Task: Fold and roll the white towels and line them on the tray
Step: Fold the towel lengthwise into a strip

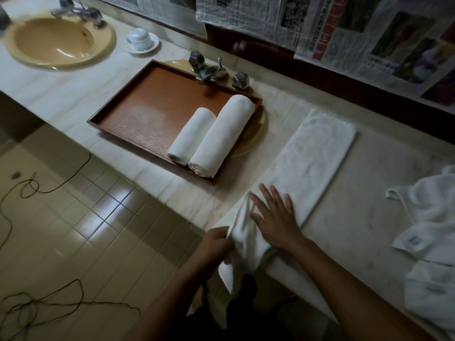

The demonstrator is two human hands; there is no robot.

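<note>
A white towel (312, 163) folded into a long strip lies on the marble counter, its near end hanging over the front edge. My left hand (216, 244) grips that hanging end at the counter's edge. My right hand (275, 215) lies flat on the strip with straight, spread fingers. A brown wooden tray (147, 107) sits to the left over a sink. Two rolled white towels rest side by side at its right end, a shorter roll (190, 136) and a longer roll (221, 136).
Loose white towels (428, 217) are heaped at the counter's right end. A tap with two faceted knobs (216, 72) stands behind the tray. A tan sink (56, 40) and a white cup on a saucer (141, 39) are far left. Cables trail on the tiled floor (61, 217).
</note>
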